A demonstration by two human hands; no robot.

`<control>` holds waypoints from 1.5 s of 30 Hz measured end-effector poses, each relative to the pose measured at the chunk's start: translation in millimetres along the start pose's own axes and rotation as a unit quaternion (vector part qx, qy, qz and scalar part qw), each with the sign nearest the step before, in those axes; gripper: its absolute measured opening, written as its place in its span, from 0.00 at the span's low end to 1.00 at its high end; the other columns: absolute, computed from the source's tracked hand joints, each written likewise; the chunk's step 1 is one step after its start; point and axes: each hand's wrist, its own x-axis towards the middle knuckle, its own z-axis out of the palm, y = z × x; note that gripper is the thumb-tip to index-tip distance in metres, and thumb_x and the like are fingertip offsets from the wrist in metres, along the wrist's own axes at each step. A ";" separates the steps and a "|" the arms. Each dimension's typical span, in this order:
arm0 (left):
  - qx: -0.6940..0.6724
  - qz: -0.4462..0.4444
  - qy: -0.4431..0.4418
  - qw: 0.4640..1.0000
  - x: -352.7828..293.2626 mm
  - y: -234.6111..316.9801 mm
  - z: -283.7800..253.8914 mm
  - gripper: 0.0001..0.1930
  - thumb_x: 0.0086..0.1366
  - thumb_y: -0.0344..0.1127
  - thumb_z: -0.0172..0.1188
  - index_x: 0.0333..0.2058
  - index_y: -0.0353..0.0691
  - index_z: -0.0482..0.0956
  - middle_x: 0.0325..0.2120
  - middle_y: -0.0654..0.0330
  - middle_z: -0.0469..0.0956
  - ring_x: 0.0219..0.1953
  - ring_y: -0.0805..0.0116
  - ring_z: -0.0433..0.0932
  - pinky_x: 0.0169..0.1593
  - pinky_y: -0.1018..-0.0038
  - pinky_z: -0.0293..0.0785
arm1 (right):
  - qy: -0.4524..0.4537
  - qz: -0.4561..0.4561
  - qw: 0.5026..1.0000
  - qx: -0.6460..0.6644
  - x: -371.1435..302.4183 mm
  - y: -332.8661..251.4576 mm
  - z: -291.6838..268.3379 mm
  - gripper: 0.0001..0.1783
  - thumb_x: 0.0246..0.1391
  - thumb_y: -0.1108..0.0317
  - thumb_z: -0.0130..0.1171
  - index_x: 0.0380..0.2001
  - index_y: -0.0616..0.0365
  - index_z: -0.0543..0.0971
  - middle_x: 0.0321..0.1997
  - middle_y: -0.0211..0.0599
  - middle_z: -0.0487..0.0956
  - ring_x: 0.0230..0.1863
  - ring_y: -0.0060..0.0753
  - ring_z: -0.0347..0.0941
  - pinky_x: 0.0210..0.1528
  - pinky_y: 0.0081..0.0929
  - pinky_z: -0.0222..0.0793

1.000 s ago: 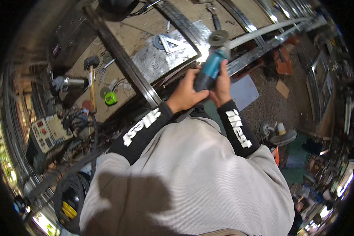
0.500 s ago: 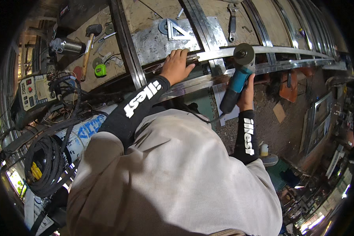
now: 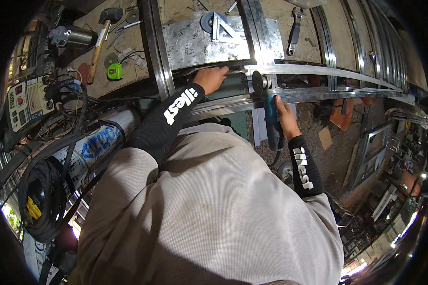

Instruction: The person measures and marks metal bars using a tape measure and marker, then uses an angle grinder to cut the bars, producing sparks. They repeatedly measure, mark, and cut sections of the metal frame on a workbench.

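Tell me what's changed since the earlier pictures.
The left hand has let go of the angle grinder and is now just left of the pale metal bar. The right hand, holding the grinder alone, has shifted it left along the bar, turning its disc nearly edge-on to view. The hammer, green tape measure and triangular square stayed put.

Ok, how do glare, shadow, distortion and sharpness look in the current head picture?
Head view: glare washes out part of the metal tube crossing the metal plate; head view: shadow darkens the lower shirt; head view: the fisheye bends the long pale bar; head view: the angle grinder looks fairly sharp.
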 end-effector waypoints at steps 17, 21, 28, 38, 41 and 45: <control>0.002 0.025 0.038 0.999 1.1 -6.7 11.0 0.10 0.71 0.40 0.57 0.48 0.48 0.74 0.34 0.50 0.83 0.39 0.46 0.84 0.41 0.50 0.80 | -0.023 0.048 0.998 -0.033 11.3 -13.3 -3.2 0.45 0.66 0.33 0.53 0.59 0.71 0.73 0.44 0.39 0.80 0.37 0.29 0.80 0.38 0.32 0.83; 0.001 0.020 0.033 0.999 0.4 -6.2 9.9 0.11 0.72 0.41 0.56 0.49 0.48 0.74 0.35 0.50 0.83 0.40 0.46 0.84 0.41 0.50 0.79 | -0.031 0.049 0.998 -0.028 8.4 -18.9 -2.9 0.46 0.66 0.33 0.53 0.62 0.72 0.72 0.46 0.40 0.81 0.38 0.30 0.81 0.40 0.32 0.83; -0.002 0.010 0.010 1.000 1.2 -2.9 3.3 0.11 0.72 0.40 0.55 0.50 0.48 0.74 0.37 0.50 0.83 0.41 0.46 0.84 0.42 0.51 0.80 | -0.018 0.066 0.996 -0.052 11.7 -17.1 -5.2 0.47 0.66 0.32 0.53 0.64 0.72 0.70 0.48 0.42 0.80 0.40 0.31 0.81 0.41 0.33 0.83; 0.001 0.005 0.012 1.000 -0.5 -1.0 2.1 0.12 0.72 0.39 0.56 0.52 0.48 0.75 0.37 0.51 0.83 0.42 0.47 0.84 0.43 0.52 0.80 | -0.024 0.061 0.996 -0.053 11.1 -18.5 -5.3 0.46 0.67 0.33 0.52 0.61 0.72 0.72 0.43 0.40 0.81 0.35 0.30 0.81 0.40 0.31 0.83; -0.002 0.007 0.020 1.000 -0.8 -1.6 2.7 0.12 0.72 0.39 0.56 0.51 0.48 0.75 0.37 0.51 0.83 0.41 0.47 0.84 0.43 0.52 0.80 | -0.020 0.062 0.996 -0.056 10.8 -21.4 -3.6 0.45 0.67 0.33 0.52 0.61 0.72 0.73 0.42 0.39 0.81 0.33 0.29 0.81 0.38 0.30 0.82; -0.006 0.009 0.030 1.000 -2.3 -1.4 4.0 0.12 0.71 0.39 0.56 0.51 0.48 0.75 0.36 0.51 0.83 0.41 0.47 0.84 0.42 0.51 0.79 | -0.033 0.055 0.998 -0.026 6.9 -23.7 -2.2 0.44 0.67 0.33 0.52 0.59 0.70 0.74 0.40 0.39 0.81 0.32 0.29 0.81 0.37 0.30 0.82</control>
